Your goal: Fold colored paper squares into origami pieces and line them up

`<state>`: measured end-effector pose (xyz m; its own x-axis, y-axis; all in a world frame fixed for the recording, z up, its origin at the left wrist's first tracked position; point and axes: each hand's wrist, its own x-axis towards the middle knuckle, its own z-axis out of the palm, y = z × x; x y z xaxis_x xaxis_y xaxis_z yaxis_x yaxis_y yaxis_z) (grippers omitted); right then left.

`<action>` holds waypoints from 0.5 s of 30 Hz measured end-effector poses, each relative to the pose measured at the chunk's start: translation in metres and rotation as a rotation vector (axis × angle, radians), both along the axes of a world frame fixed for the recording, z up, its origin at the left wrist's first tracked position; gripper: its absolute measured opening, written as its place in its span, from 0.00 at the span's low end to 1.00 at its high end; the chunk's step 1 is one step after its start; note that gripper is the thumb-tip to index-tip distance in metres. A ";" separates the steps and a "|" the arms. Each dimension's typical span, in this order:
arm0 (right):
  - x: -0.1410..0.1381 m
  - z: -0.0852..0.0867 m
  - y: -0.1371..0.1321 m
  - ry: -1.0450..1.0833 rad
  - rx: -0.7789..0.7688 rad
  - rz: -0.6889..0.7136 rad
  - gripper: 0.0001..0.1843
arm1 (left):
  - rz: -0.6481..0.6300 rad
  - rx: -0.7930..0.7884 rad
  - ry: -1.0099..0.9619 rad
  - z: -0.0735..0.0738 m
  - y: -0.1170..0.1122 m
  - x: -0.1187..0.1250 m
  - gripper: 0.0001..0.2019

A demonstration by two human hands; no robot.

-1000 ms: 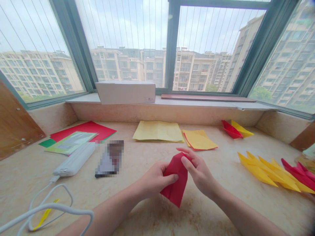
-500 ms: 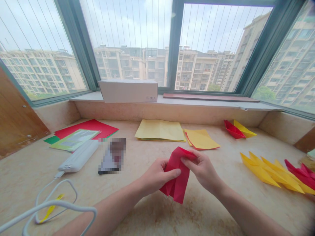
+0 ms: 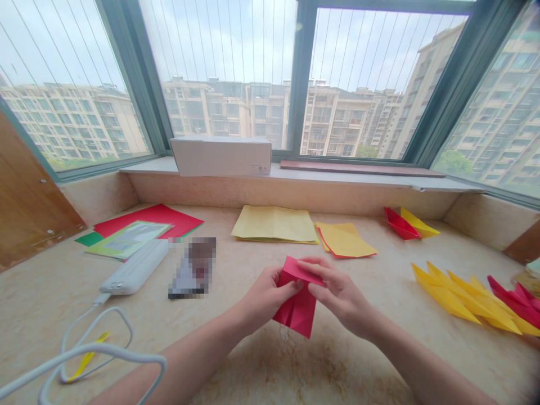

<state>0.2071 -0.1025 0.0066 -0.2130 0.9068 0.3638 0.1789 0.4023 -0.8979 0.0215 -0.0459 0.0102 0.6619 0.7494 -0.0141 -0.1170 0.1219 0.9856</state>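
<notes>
Left hand (image 3: 268,295) and right hand (image 3: 342,289) pinch 1 red paper (image 3: 302,312) above the bench (image 3: 236,261)
The left thumb presses its face, apparently to steady it; the right fingers grip the folded top, likely keeping it flat. Beyond lie 1 cream stack (image 3: 274,224) and 1 yellow-topped stack (image 3: 348,239), seemingly within reach; rear right, 1 red boat (image 3: 399,224), 1 yellow boat (image 3: 419,224).

Big windows (image 3: 225,53) with green frames (image 3: 300,84) stand past the back edge of the counter (image 3: 253,371). Outside are tall, pale buildings (image 3: 329,121), green trees (image 3: 453,162) and a bright, cloudy sky (image 3: 367,50). A low stone wall (image 3: 219,194) runs along that edge, with a white sill (image 3: 337,176) on top. Brown wood (image 3: 29,214) stands by the left and right edges.
</notes>
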 end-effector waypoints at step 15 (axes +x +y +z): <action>0.000 -0.005 0.004 -0.043 0.091 -0.062 0.18 | 0.064 0.017 -0.044 0.004 -0.001 0.001 0.21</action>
